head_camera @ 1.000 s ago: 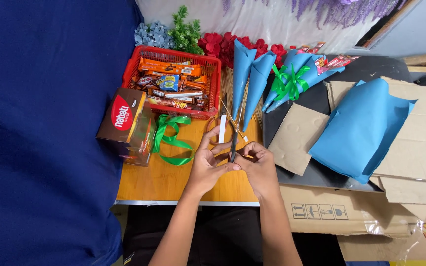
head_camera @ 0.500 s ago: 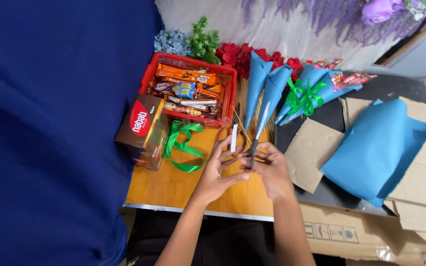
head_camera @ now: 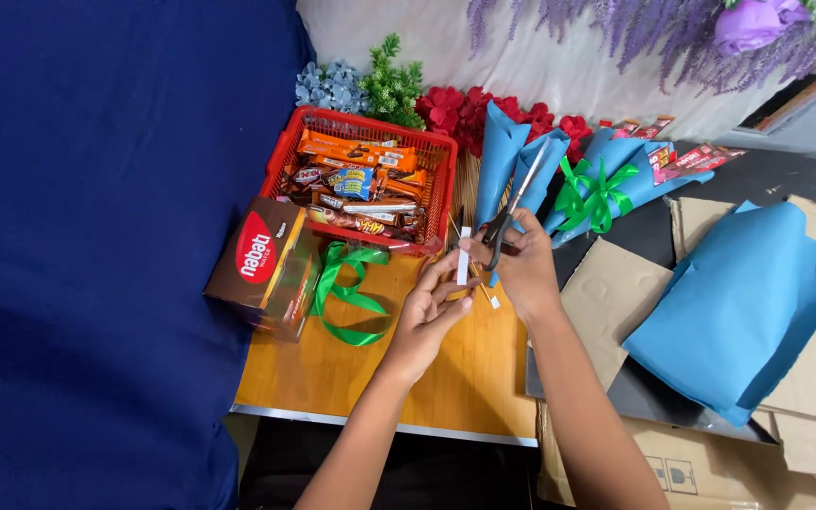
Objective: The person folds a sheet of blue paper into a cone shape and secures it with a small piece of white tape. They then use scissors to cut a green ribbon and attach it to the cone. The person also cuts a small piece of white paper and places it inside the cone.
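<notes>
While right hand (head_camera: 519, 269) grips scissors (head_camera: 510, 215), white strip (head_camera: 464, 255) beside

A small white strip (head_camera: 463, 267) stands upright between both hands' fingertips; black-handled scissors (head_camera: 503, 223) hang from the right hand, blades pointing away.

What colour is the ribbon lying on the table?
Green; the ribbon shows best in the head view.
</notes>
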